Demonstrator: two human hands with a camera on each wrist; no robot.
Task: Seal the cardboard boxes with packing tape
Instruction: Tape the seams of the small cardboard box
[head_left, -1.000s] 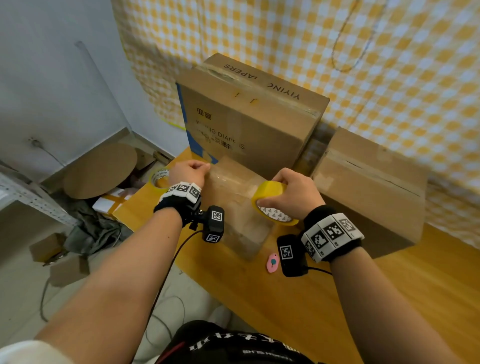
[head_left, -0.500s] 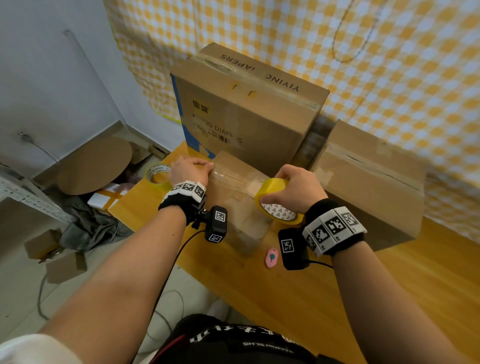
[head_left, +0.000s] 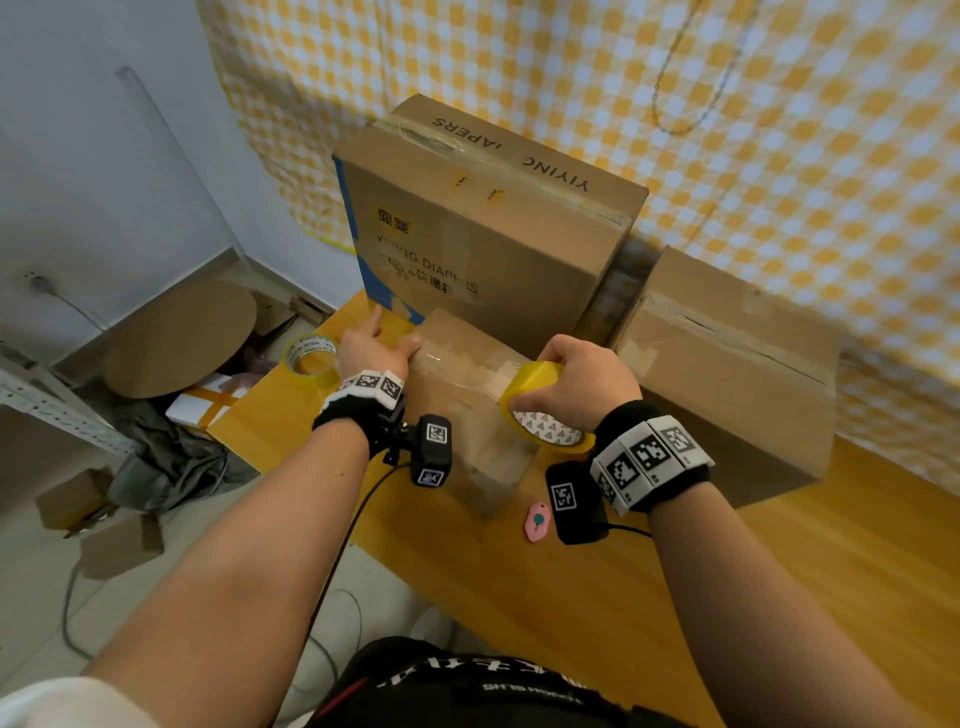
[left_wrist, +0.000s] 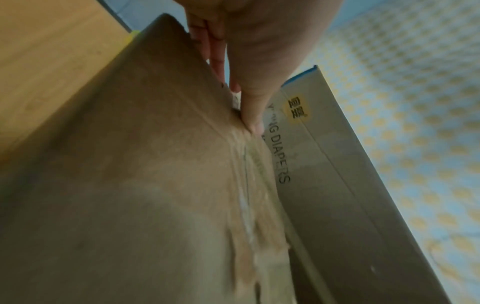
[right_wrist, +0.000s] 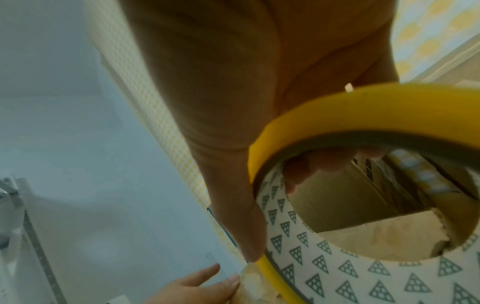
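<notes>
Head view: a small cardboard box (head_left: 470, 410) stands on the wooden table (head_left: 597, 597), directly in front of a large printed diaper box (head_left: 483, 244) and left of a plain carton (head_left: 727, 374). The left hand (head_left: 375, 347) lies against the small box's far left edge, fingers straight and loosely spread, thumb on the top face. The right hand (head_left: 582, 382) grips a yellow tape roll (head_left: 543, 410) at the box's right top edge, fingers curled over the rim, thumb on its near side. Clear tape lies across the box top between the two hands. A second tape roll (head_left: 310, 359) sits on the table just left of the left fingers. A pink object (head_left: 537, 521) lies on the table below the right wrist.

Left wrist view: fingers (left_wrist: 217, 49) straight and close together, flat along the small box's side; the thumb tip presses the top edge, with the diaper box just beyond it.

Right wrist view: fingertips (right_wrist: 311, 166) curl inside the roll's patterned core; the thumb presses the outer yellow rim. The left hand's fingertips show below, beside wrinkled tape.
</notes>
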